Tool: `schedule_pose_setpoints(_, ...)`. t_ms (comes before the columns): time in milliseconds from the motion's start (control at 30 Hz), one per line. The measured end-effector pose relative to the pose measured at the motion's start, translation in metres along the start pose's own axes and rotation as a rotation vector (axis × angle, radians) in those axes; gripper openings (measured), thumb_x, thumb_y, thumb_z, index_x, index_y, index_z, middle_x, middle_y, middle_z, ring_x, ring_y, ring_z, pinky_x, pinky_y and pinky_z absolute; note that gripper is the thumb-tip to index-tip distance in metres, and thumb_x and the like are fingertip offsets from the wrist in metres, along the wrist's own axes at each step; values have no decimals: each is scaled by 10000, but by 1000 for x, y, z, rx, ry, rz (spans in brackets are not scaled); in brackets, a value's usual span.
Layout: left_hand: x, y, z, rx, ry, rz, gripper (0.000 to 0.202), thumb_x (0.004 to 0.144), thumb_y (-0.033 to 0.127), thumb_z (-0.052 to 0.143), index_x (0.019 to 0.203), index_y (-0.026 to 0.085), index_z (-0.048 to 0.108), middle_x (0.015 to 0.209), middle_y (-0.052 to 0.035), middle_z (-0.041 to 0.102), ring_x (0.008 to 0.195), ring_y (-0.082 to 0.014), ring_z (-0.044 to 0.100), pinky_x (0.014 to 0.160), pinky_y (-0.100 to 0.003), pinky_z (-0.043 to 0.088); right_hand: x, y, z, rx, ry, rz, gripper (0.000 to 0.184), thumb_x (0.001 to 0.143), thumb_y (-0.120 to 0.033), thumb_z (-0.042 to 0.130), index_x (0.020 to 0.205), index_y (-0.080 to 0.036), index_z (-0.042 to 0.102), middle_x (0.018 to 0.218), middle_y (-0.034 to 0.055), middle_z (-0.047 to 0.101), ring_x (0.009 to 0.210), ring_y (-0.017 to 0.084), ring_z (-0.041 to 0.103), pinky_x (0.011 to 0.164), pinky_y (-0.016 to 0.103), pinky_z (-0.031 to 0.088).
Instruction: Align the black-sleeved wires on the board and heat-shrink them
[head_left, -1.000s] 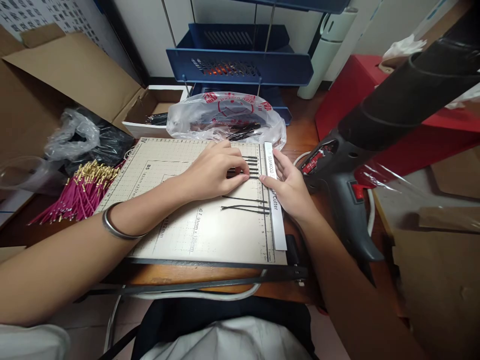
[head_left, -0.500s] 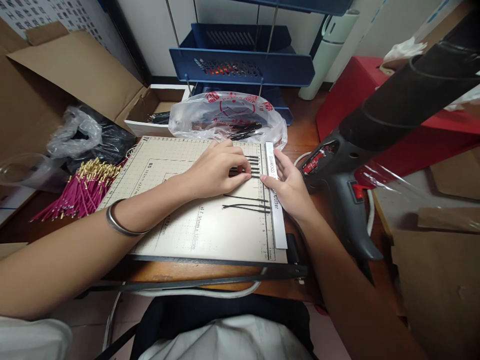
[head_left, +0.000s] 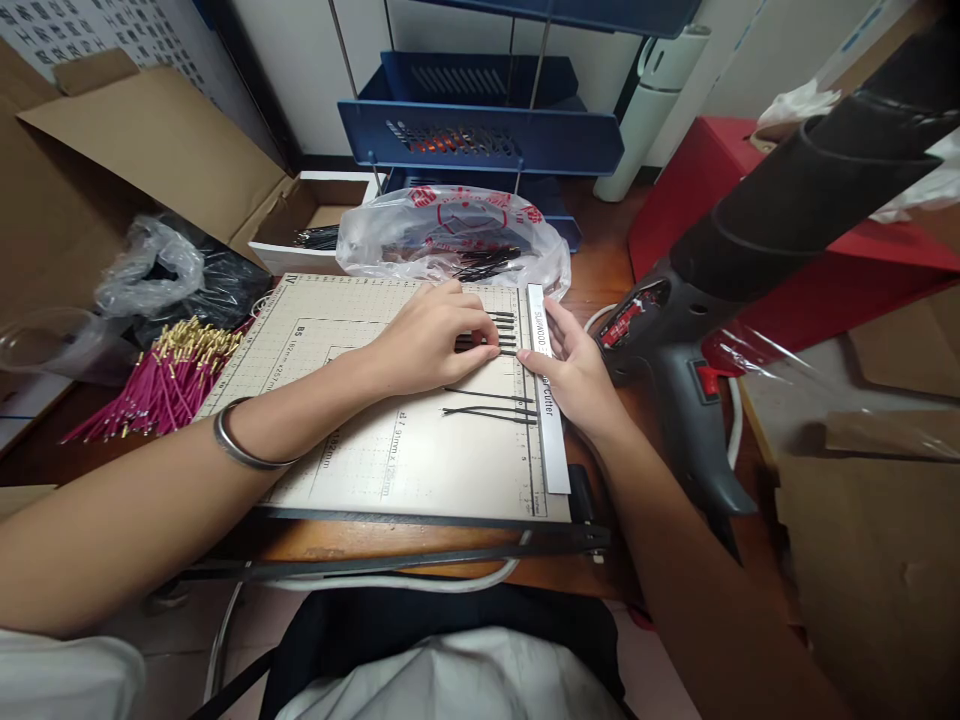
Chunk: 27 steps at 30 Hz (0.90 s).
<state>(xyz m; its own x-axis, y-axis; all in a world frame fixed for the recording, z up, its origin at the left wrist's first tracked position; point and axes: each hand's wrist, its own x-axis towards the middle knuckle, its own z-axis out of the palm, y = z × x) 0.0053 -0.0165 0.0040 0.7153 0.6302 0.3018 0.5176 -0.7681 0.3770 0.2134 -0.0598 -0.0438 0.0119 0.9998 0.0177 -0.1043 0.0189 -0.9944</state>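
Observation:
A cream paper cutter (head_left: 420,460) with printed grid lines lies in front of me. Several short black wires (head_left: 504,318) are laid side by side across its right part, their ends near the white guide strip (head_left: 556,450). My left hand (head_left: 442,335) rests over them, thumb and forefinger pinching one black wire; its curled fingers hide part of the row. On the right edge, my right hand (head_left: 568,368) straddles the strip: the thumb meets the end of the pinched wire, the other fingers lie beyond. Loose black wires (head_left: 491,410) lie nearer to me.
At the left is a bundle of magenta wires with gold ends (head_left: 176,380). Behind the cutter stand a plastic bag (head_left: 450,225) of black wires and a blue rack (head_left: 480,135). A dark heat gun (head_left: 675,360) stands close by my right hand, beside a red box (head_left: 690,190).
Both hands keep nearly the same pose on the cutter. The whole view has shifted slightly; no wire has plainly moved along the board.

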Motion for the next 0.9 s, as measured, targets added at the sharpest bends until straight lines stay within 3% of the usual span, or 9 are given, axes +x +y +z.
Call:
schedule_pose_setpoints(567, 0, 3, 1, 20, -1, -30, 237, 983, 373, 638, 886, 210, 780, 900, -60, 761, 951, -260, 551, 953, -459, 320, 1, 0, 0, -33, -7, -5, 981, 708, -276, 777, 1624, -217, 431, 1637, 106, 584, 1609, 314, 459, 1375, 501, 342)
schedule_pose_setpoints(767, -3, 6, -9, 45, 50, -21, 221, 967, 370, 648, 884, 207, 772, 913, -64, 747, 963, -267, 562, 944, -457, 332, -1, -7, 4, 12, 18, 38, 967, 651, -231, 719, 1581, -183, 459, 1618, 111, 605, 1575, 308, 508, 1363, 469, 370)
schedule_pose_setpoints(900, -10, 17, -14, -10, -19, 28, 203, 965, 367, 666, 904, 224, 797, 918, -55, 758, 944, -254, 560, 921, -443, 335, -2, -11, 3, 29, 14, 45, 872, 664, -233, 673, 1523, -199, 527, 1577, 81, 649, 1579, 308, 500, 1370, 484, 353)
